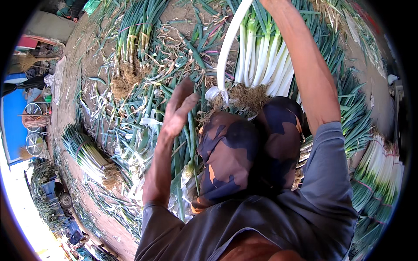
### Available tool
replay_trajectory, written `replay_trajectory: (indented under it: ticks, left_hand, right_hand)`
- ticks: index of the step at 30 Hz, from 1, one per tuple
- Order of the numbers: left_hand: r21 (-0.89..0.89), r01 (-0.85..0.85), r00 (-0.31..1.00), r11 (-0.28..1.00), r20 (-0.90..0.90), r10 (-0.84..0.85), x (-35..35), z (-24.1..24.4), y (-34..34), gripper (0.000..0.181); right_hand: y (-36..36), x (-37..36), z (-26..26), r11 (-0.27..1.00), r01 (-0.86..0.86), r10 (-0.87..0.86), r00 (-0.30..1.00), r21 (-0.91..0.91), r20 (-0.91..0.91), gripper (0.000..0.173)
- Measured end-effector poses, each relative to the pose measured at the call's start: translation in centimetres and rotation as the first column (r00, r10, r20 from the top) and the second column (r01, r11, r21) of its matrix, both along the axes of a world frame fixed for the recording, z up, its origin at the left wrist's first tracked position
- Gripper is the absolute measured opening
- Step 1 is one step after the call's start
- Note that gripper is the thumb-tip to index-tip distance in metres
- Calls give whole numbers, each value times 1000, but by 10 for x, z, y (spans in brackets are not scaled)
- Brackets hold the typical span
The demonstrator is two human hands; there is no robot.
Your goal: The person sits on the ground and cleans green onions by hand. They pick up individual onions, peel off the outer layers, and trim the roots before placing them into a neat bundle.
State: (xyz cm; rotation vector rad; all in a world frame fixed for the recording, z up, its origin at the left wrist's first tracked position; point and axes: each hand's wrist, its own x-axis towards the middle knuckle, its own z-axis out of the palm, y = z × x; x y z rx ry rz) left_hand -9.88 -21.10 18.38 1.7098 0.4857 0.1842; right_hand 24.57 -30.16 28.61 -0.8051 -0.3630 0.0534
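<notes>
My left hand (180, 110) hovers over the leaf litter left of my knees, fingers apart and nothing in it. At the top edge, only the wrist end of my right hand (272, 4) shows; its fingers are cut off. Beside that wrist, a long white curved stalk or strip (225, 52) runs down from the top edge to near my knees; whether I hold it is hidden. White-stemmed green onions (259, 62) lie side by side under my right forearm, their brown roots (249, 96) towards my knees.
A tied green onion bunch (135, 42) lies at upper left, another bunch (93, 158) at left. Several tied bunches (378, 176) are stacked at right. Peeled leaves and skins (137, 130) litter the ground. A wheeled cart (65, 199) stands at lower left, a broom (31, 60) at far left.
</notes>
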Motion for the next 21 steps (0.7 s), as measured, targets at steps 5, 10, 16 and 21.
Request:
replay_trajectory:
  ticks: [5, 10, 16, 21]
  left_hand:
    - [-246, 357, 925, 901, -42, -378, 92, -50, -54, 39]
    - [-63, 472, 879, 880, -44, -474, 144, -75, -76, 40]
    - [198, 583, 799, 788, 37, -600, 183, -101, -117, 48]
    - [388, 652, 712, 652, -18, -702, 200, -148, -132, 38]
  right_hand:
    - [-24, 23, 19, 971, 193, -149, 952, -144, 268, 56]
    - [-63, 71, 1, 550, 794, -424, 533, -259, 732, 44]
    - [-123, 129, -71, 180, 927, -409, 374, -328, 833, 52]
    - [-147, 134, -169, 38, 927, -265, 370, -374, 890, 42]
